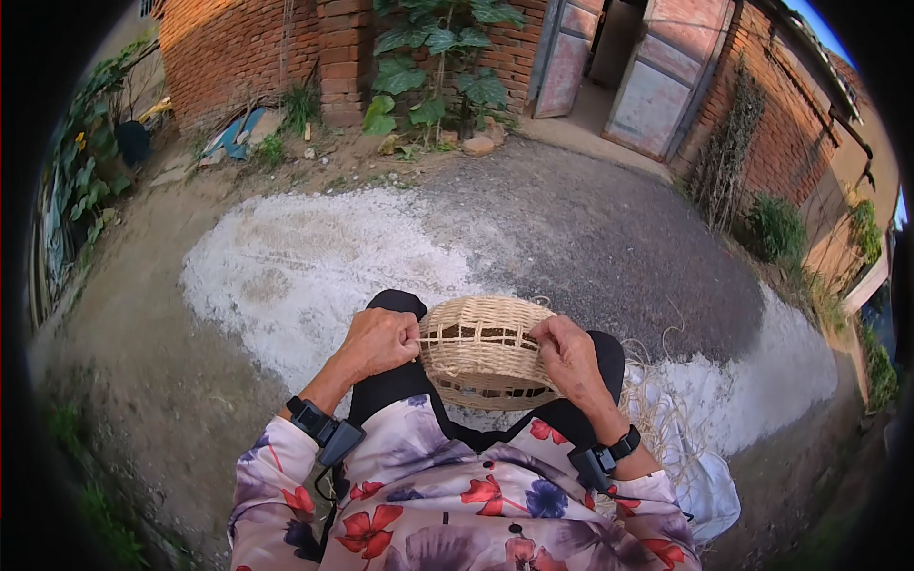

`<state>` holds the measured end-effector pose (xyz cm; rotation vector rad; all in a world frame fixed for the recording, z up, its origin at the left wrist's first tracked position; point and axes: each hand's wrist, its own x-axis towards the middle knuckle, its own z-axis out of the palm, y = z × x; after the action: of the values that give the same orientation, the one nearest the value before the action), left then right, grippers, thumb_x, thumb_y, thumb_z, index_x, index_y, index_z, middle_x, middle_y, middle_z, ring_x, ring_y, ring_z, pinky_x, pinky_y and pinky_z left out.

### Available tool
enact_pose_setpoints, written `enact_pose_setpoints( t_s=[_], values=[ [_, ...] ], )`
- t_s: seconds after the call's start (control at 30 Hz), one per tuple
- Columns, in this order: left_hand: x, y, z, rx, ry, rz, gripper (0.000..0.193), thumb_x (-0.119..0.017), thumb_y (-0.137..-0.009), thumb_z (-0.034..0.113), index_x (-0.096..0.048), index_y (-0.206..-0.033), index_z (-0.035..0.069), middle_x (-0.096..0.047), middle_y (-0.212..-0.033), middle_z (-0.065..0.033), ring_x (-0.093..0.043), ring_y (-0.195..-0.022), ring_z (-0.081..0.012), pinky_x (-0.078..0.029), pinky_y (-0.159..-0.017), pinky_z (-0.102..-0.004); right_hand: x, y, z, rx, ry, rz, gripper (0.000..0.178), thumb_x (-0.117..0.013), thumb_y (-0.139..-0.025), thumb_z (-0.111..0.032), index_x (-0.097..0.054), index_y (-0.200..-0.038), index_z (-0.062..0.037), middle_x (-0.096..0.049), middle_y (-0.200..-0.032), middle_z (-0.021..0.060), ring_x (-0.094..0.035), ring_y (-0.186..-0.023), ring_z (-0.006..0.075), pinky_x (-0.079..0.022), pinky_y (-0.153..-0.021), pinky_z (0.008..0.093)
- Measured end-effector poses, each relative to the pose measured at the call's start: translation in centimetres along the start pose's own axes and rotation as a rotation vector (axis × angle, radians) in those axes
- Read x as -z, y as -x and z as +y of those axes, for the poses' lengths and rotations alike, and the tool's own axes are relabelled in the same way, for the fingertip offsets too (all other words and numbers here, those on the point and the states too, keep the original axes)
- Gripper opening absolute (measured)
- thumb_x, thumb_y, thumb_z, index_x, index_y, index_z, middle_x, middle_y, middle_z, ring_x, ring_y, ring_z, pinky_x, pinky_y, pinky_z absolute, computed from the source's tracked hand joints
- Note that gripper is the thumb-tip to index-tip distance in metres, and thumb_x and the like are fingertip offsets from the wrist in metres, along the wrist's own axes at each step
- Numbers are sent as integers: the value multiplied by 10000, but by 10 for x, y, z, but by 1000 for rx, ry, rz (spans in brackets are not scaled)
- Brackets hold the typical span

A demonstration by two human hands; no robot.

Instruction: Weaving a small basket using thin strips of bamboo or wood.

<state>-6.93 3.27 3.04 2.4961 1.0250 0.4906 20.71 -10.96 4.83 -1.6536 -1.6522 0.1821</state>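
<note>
A pale woven basket (481, 366) rests between my knees, tilted on its side. A band of open gaps runs across its weave, with something brown showing through. At the basket's left end, my left hand (384, 340) is closed, its fingertips against the weave. My right hand (568, 354) is closed at the opposite end, thumb and fingers on the edge by the open band. Whether either one also pinches a loose strand, I cannot tell. Both wrists carry black strapped devices. A thin loose strand (543, 301) curls above the basket's far right rim.
Loose pale weaving strands (657, 404) lie beside my right leg, over a white sack (709, 485). Whitish powdery ground (324, 247) and dark gravel (590, 228) spread ahead. Farther off are a leafy plant (433, 67), a brick wall (233, 57) and an open metal door (657, 81).
</note>
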Motion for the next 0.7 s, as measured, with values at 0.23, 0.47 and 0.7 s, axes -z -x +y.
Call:
enact_pose_setpoints(
  t_s=[0.23,0.47,0.7],
  values=[
    [-15,1,-4,-242,103,270,83,-624,-715,108,-627,-760,39,-587,-603,-64,-566,-518,-211,-448,-517,-350,-1,8,-12,80,218,-18,182,-544,-770,31,-629,-915,-37,-547,-848,146,-584,-857,347,-492,-712,445],
    [-21,13,-2,211,578,17,51,-561,-774,20,-590,-811,-1,-594,-630,-90,-597,-560,-153,-480,-544,-309,-28,-6,-32,243,314,-91,193,-568,-782,-52,-671,-946,-52,-557,-851,125,-592,-851,303,-506,-714,424],
    [-24,10,10,86,360,72,42,-548,-778,-19,-581,-803,-11,-598,-637,-108,-605,-558,-161,-479,-545,-307,20,6,10,9,-227,45,191,-499,-817,59,-637,-929,-10,-594,-834,136,-614,-791,264,-483,-713,362]
  ],
)
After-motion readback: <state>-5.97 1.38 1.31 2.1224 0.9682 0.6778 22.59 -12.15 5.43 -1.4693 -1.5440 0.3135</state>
